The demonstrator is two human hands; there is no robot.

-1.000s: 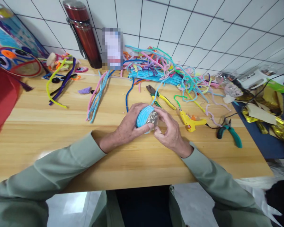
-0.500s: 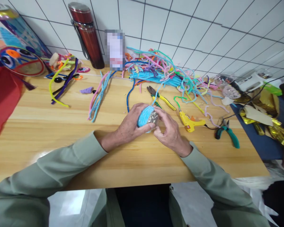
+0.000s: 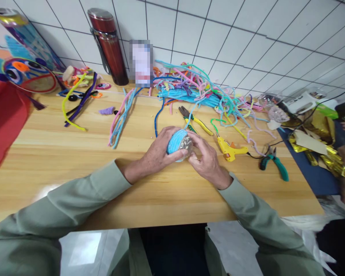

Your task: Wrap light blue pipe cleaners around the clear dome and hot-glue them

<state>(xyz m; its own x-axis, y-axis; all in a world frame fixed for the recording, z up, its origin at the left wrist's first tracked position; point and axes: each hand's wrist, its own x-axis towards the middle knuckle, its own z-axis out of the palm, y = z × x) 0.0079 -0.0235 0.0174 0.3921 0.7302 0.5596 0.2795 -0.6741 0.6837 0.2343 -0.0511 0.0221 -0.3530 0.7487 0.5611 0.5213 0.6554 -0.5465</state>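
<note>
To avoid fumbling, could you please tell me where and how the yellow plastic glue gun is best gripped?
I'd grip the yellow plastic glue gun by its handle, coming from the right: it lies on its side, handle pointing right, a thin black cord leaving the end. The narrow nozzle points toward the white tiled wall, clear of that grip.

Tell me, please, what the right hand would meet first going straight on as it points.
The right hand would probably meet the blue-wrapped round piece, which it seems to touch, though depth is unclear.
</note>
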